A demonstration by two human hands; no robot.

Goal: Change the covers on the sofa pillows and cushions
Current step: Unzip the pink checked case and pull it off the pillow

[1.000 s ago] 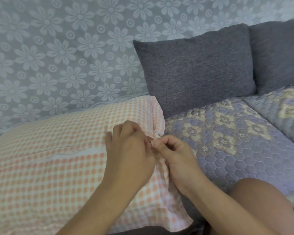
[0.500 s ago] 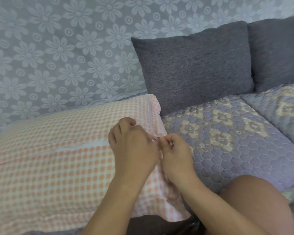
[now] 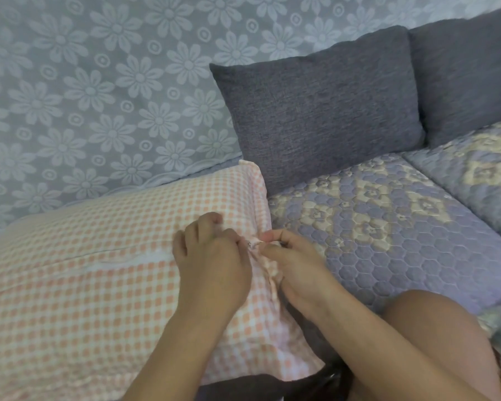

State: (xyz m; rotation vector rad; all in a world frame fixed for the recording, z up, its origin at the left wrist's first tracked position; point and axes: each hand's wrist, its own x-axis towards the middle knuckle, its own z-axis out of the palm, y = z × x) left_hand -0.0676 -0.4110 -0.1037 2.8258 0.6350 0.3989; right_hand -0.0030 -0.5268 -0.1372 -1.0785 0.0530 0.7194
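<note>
A large pillow in an orange-and-white checked cover [image 3: 93,279] lies on the sofa at the left, with a white zip seam running across it. My left hand [image 3: 211,264] rests on the pillow's right end, its fingers curled and pinching the cover at a small metal zip pull. My right hand [image 3: 289,256] pinches the bunched cover edge right beside it, thumb and fingertips together. Two dark grey cushions [image 3: 321,111] [image 3: 469,70] lean upright against the back.
A quilted purple-and-cream seat cover [image 3: 388,227] spreads to the right of the pillow. A pale blue flowered lace cloth [image 3: 99,96] hangs over the sofa back. A person's bare knee [image 3: 434,342] sits at the lower right.
Both hands have stayed together at the pillow's right edge, shifting slightly; the fingers keep working the same spot of the cover. The view has drifted a little.
</note>
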